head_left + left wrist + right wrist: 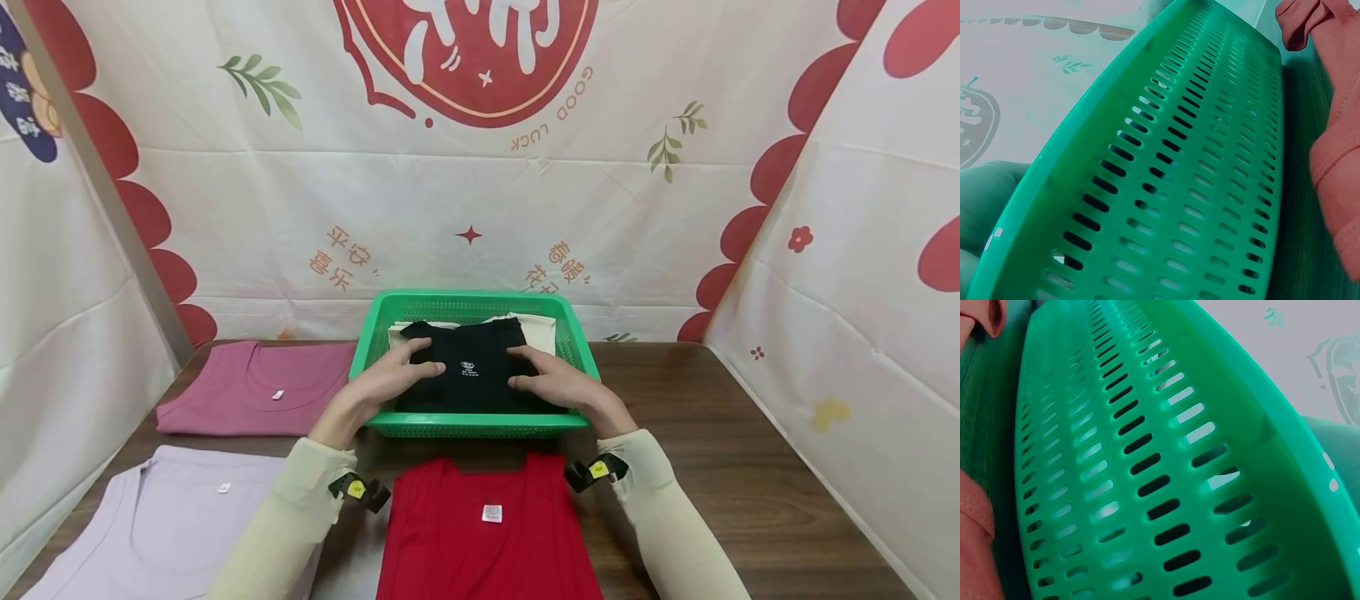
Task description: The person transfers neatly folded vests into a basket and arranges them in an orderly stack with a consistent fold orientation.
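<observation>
A folded black shirt (472, 375) with small white print lies in a green plastic basket (480, 422), over cream folded cloth (536, 331). My left hand (386, 375) reaches over the basket's near left part, its thumb and index finger spread on the shirt's left side. On the opposite side my right hand (558, 379) touches the shirt's right part with thumb and forefinger apart. In both wrist views the basket's slotted wall (1172, 150) fills most of the picture and hides the fingers; only part of the left hand (988, 200) shows beyond the rim.
A red sleeveless top (487, 533) lies in front of the basket. To the left are a dark pink top (262, 387) and a pale lilac top (187, 508), both laid flat. The brown wooden table (697, 450) extends to the right; a printed cloth backdrop (450, 200) stands behind.
</observation>
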The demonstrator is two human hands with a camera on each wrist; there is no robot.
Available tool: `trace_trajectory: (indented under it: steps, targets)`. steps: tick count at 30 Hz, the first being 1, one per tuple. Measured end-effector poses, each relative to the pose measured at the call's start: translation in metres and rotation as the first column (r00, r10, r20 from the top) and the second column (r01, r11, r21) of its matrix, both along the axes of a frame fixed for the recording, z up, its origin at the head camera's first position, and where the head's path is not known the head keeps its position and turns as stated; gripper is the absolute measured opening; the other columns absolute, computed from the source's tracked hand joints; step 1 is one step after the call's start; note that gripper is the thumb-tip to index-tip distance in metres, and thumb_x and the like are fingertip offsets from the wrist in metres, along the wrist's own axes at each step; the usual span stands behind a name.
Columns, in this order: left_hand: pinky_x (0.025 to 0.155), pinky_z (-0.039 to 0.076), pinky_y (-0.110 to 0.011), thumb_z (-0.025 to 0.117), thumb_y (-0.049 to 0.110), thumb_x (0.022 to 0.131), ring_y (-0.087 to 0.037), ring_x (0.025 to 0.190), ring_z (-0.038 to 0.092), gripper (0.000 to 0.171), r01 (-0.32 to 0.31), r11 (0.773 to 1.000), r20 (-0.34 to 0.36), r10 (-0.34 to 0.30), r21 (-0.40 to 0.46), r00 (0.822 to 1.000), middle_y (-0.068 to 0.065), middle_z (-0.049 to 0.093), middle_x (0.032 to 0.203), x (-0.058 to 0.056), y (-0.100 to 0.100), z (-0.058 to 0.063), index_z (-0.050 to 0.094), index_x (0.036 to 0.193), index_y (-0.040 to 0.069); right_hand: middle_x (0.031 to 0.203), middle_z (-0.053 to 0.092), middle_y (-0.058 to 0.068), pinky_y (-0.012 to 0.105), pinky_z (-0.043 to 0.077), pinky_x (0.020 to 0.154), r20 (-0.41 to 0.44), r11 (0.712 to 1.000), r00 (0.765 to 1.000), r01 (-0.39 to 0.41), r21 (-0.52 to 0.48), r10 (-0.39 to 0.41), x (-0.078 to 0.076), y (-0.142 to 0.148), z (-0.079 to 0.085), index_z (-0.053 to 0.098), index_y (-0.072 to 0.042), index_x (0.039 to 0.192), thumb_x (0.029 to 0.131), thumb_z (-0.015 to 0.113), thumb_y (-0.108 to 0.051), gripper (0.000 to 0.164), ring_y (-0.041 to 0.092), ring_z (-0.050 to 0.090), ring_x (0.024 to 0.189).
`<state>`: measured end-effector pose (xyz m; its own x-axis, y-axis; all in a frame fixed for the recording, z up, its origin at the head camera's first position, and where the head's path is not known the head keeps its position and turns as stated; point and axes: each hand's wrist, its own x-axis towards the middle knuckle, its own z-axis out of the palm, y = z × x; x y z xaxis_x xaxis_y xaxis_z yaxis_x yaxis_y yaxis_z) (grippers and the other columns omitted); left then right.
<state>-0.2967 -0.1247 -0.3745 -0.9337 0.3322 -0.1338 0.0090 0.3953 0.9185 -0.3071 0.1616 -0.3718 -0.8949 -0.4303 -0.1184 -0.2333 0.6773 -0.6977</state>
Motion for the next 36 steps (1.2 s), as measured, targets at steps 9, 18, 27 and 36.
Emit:
trace_trajectory:
  steps: [9,18,27,36]
  targets:
    - [0.115,0.022,-0.057,0.061,0.040,0.092,-0.032,0.148,0.014,0.074,-0.017,1.000,-0.016,0.017,-0.001,1.000,-0.002,0.016,0.161,0.0004,-0.0003,0.0012,0.023,0.153,0.023,0.153,0.035,0.011,0.055,0.029,0.112,0.014,1.000,1.000,-0.001,-0.013,0.002,-0.0010,0.0009,-0.0010,0.034,-0.013,0.149,0.096,0.056,-0.026,0.059,0.032,0.033,0.140]
    - [0.113,0.026,-0.056,0.059,0.037,0.093,-0.031,0.148,0.016,0.072,-0.019,0.999,-0.091,0.015,-0.040,0.996,-0.002,0.016,0.161,0.0012,0.0018,0.0032,0.022,0.153,0.022,0.148,0.043,0.010,0.053,0.034,0.108,-0.022,0.999,0.999,-0.049,0.015,0.049,-0.0017,0.0025,-0.0004,0.045,-0.013,0.143,0.097,0.055,-0.026,0.048,0.030,0.039,0.136]
    - [0.113,0.027,-0.055,0.059,0.034,0.094,-0.031,0.148,0.018,0.069,-0.031,0.994,-0.204,0.008,-0.107,0.979,-0.006,0.012,0.162,0.0025,0.0037,0.0051,0.025,0.153,0.022,0.143,0.048,0.007,0.052,0.037,0.106,-0.058,0.998,0.996,-0.061,0.035,0.063,-0.0025,0.0035,-0.0007,0.054,-0.015,0.136,0.097,0.054,-0.027,0.040,0.028,0.043,0.133]
    - [0.104,0.039,-0.052,0.058,0.035,0.094,-0.029,0.135,0.042,0.046,0.015,0.989,-0.199,-0.044,-0.145,0.979,-0.007,0.044,0.148,0.0021,0.0034,0.0039,0.050,0.139,0.025,0.139,0.052,0.007,0.051,0.040,0.103,-0.090,0.998,0.995,-0.043,0.047,0.047,-0.0029,0.0038,0.0002,0.056,-0.015,0.133,0.098,0.054,-0.026,0.037,0.027,0.048,0.128]
